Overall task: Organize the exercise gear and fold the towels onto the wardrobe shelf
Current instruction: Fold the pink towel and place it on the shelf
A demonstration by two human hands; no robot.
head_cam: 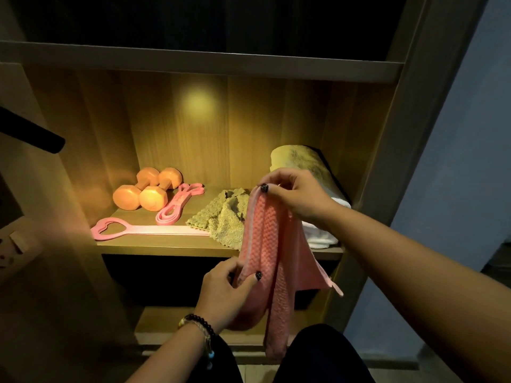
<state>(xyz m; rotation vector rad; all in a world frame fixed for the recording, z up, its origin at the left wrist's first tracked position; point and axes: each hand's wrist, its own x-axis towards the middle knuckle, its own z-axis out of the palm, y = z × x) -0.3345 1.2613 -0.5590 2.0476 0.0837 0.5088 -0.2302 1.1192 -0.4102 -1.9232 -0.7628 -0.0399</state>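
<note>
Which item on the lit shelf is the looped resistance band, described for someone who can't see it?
On the lit wooden wardrobe shelf, look left to the two orange dumbbells. Just right of them lies the looped pink rubber resistance band. Unlike the flat pink strap with a heart-shaped handle in front, it is a thin folded loop.

Left hand low, fingers and thumb pinching, right hand raised higher, fingertips pinching, both forearms extended forward

Pink waffle towel hangs before shelf bearing dumbbells.
</note>
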